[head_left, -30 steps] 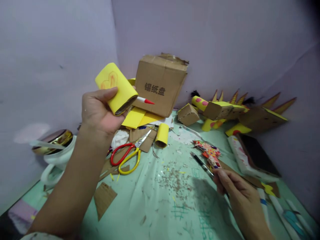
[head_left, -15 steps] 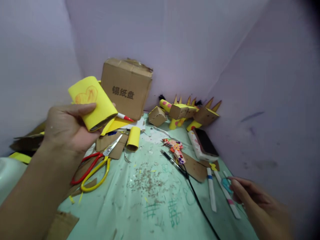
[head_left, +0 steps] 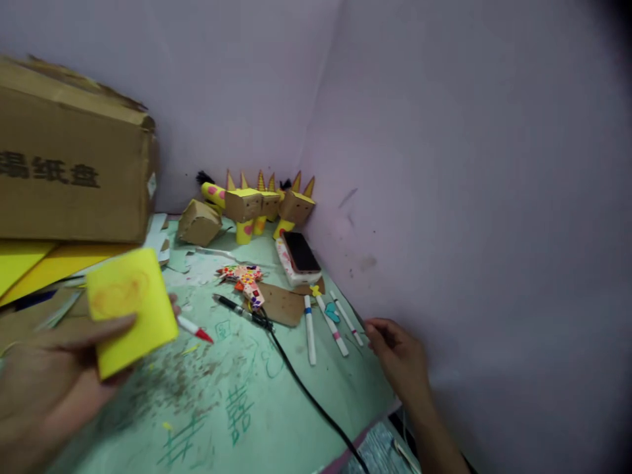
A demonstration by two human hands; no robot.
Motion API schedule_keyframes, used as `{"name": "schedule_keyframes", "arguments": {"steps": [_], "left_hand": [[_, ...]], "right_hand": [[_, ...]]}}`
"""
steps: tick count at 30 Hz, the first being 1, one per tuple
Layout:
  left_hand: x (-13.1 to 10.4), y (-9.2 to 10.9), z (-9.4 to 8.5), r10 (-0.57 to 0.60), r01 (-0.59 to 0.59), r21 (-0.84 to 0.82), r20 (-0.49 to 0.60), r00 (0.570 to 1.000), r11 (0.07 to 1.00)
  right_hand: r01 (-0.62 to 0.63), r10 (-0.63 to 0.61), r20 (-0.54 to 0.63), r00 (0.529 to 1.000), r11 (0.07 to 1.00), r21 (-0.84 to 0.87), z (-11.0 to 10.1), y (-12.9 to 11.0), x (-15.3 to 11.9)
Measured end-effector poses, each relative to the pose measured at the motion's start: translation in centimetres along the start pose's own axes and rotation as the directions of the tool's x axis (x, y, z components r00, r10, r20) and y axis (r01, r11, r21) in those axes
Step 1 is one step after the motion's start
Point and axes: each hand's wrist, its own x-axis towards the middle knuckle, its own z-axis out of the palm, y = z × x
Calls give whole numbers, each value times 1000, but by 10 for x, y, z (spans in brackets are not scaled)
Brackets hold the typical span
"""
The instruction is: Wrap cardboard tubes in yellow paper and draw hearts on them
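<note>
My left hand (head_left: 64, 368) is closed around a yellow paper-covered tube (head_left: 133, 309) with an orange heart drawn on its side, smeared by motion. From behind the tube sticks a white marker with a red tip (head_left: 195, 328), moving along with that hand; its other end is hidden. At the table's right edge, my right hand (head_left: 397, 352) has thumb and forefinger pinched together, and whatever they hold is too small to make out. Close to those fingertips lie a thin white marker (head_left: 345, 319), a pink-banded marker (head_left: 332, 326) and a blue-banded marker (head_left: 310, 329).
A cardboard box (head_left: 74, 151) stands back left above yellow sheets (head_left: 29, 263). Several yellow horned cardboard animals (head_left: 247, 204) stand against the wall. Nearer are a phone (head_left: 301, 252), a patterned glue gun (head_left: 249, 283), a pen (head_left: 241, 311) and a black cable (head_left: 311, 395).
The view has swung right, bringing the box closer at left. The tube has turned, so its open end no longer shows. Scissors and the small tube have left sight. My right hand stays pinched.
</note>
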Motion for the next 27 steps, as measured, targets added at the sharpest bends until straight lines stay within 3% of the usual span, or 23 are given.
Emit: {"name": "schedule_keyframes", "arguments": {"steps": [3,7,17,23,27], "left_hand": [[-1,-40,0,-171,165,202,11,985,965],[3,-67,-8,-250,244,240,-8,968,940],[13,-70,-12,-242,246,289,-50,969,925],[6,-66,-6,-278,246,360,39,960,900],[3,-64,-1,-313,297,248,27,949,922]], "right_hand": [[-4,7,48,999,998,-56,8,-2,-3],[-10,26,88,996,982,-187,22,-10,-5],[98,-23,171,985,891,-444,33,-25,39],[146,-39,211,977,841,-521,44,-33,52],[127,-46,164,985,841,-526,37,-35,57]]}}
